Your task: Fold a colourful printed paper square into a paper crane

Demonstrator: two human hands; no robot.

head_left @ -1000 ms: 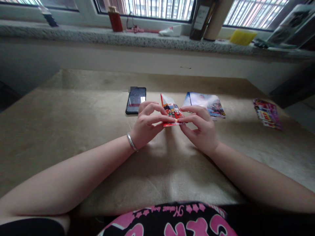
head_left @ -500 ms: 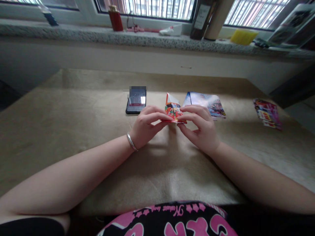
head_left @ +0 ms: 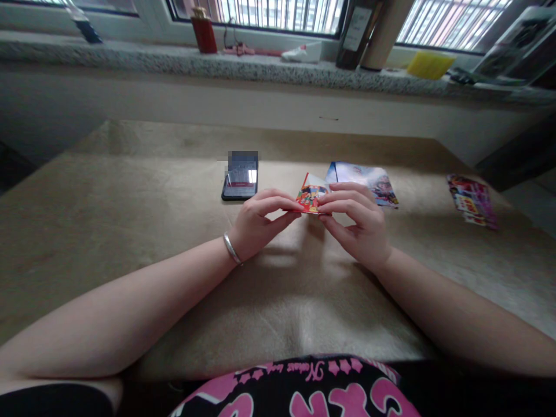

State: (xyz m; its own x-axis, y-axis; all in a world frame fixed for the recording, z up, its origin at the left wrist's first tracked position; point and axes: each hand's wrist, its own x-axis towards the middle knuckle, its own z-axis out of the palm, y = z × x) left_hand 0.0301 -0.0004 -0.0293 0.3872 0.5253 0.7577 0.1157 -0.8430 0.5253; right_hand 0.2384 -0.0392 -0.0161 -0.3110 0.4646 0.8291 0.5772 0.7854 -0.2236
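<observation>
A small folded piece of printed paper (head_left: pixel 309 198), red with colourful figures and a white pointed flap at its top, is held a little above the table between both hands. My left hand (head_left: pixel 263 221) pinches its left edge between thumb and fingers. On the other side my right hand (head_left: pixel 358 225) grips the right edge, thumb below and fingers on top. Those fingers cover part of the print. Just behind the right hand lie blue-and-white printed sheets (head_left: pixel 367 180).
A phone (head_left: pixel 241 176) lies on the table (head_left: pixel 174 174) beyond my left hand. Several pink-and-red printed cards (head_left: pixel 472 201) rest at the right. Along the granite windowsill (head_left: pixel 152 61) stand a red bottle (head_left: pixel 204 33), a dark box (head_left: pixel 354 35) and a yellow object (head_left: pixel 430 65).
The paper's upright pointed flap has tipped over to the right and sits lower. My right hand has shifted slightly right along the edge; the left hand has barely moved.
</observation>
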